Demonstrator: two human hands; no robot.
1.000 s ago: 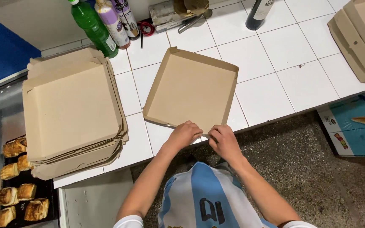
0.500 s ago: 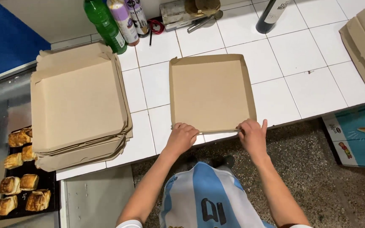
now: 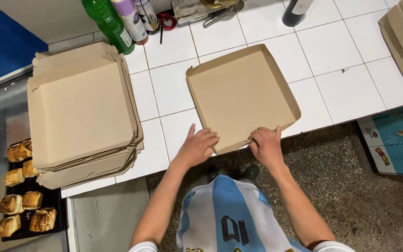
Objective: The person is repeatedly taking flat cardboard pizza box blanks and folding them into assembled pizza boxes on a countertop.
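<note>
Box (image 3: 241, 95) tray at the worktop (image 3: 346, 95) front edge, near wall overhanging, within easy reach for folding.
Left hand (image 3: 199, 145) half-curled, fingers pressing the near wall; right hand (image 3: 267, 144) pinching the same wall at its flap. Stack (image 3: 80, 112) of boxes parked at the left edge, bottles (image 3: 117, 21) along the back.

We seem to be in a bakery or takeaway kitchen: a white-tiled desk (image 3: 173, 88) carries a stack of flat cardboard boxes (image 3: 80, 116), a dark tray of baked pastries (image 3: 24, 205) sits beside it, and bottles (image 3: 117, 21) line the wall.
</note>
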